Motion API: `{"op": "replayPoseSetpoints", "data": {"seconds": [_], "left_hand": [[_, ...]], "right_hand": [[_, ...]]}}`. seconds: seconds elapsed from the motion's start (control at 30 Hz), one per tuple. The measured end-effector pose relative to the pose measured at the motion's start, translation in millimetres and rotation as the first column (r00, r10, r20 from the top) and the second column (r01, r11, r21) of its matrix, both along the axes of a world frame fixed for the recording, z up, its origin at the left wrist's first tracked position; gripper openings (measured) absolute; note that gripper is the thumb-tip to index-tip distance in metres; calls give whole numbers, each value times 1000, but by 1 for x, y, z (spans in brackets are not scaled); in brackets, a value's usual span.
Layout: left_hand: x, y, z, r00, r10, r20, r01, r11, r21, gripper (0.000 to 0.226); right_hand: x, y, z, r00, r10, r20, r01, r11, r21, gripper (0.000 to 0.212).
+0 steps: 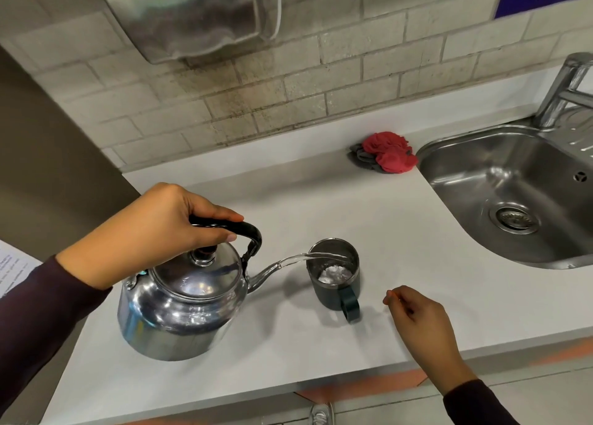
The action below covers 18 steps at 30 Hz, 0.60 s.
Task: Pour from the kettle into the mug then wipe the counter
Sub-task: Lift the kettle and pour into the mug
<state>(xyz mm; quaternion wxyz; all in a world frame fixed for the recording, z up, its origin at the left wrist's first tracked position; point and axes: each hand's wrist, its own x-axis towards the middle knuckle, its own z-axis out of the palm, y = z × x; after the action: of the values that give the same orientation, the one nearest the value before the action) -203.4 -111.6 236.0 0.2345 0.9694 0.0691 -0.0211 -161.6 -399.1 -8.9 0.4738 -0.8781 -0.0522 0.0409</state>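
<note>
Closest to me is my left hand (144,232), fingers wrapped tight around the black handle (231,227) of the steel kettle (179,309), which I have tilted toward the right above the white counter (321,199). Its spout (269,270) sends a clear stream of water (317,257) over the rim of the dark mug (335,277), which stands upright on the counter just right of the kettle, handle turned toward me, with some water inside. My right hand (420,322) hovers near the mug's right side, apart from it, fingers loosely curled and holding nothing that I can make out. Farther back, a crumpled red and grey cloth (386,151) lies on the counter against the edge of the steel sink (449,155), well apart from both hands.
</note>
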Motion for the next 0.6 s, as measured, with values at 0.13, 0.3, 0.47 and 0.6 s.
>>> {"op": "replayPoseSetpoints", "data": {"seconds": [0.13,0.3,0.47,0.6], "left_hand": [[-1,1,3,1000,-3,7,3,1000,-14,33],[-2,1,3,1000,-9,15,9,1000,-5,33],[-3,2,1,1000,4,11,-4,1000,-17,29],[-6,4,-1,1000,14,18,-14,1000,-25,29]], "right_hand": [[0,1,-2,1000,8,7,-8,1000,-4,20],[-1,1,-1,1000,7,8,-7,1000,-12,21],[-3,3,1,1000,16,11,-16,1000,-13,20],[-3,4,1,1000,20,11,-19,1000,-17,21]]}}
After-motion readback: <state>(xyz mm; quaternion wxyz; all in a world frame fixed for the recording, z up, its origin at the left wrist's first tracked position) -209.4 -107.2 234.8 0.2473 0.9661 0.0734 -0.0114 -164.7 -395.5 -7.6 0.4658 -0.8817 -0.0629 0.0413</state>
